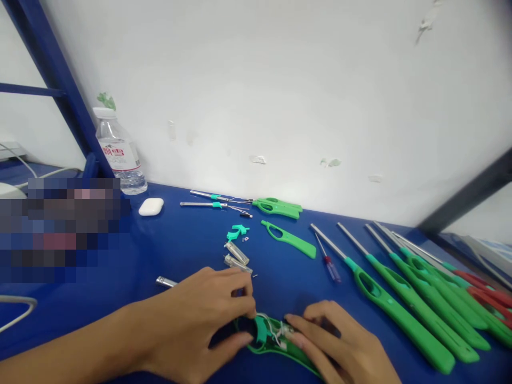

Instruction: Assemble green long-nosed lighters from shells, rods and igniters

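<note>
Above a blue table (184, 240), the left hand (192, 322) pinches an open green casing (294, 353). The right hand (344, 344) touches its inside, grip unclear.

free: table (182, 245) beside white case (151, 207) | obstacles: lighters (426, 309) right, wall (260, 96) behind
</note>
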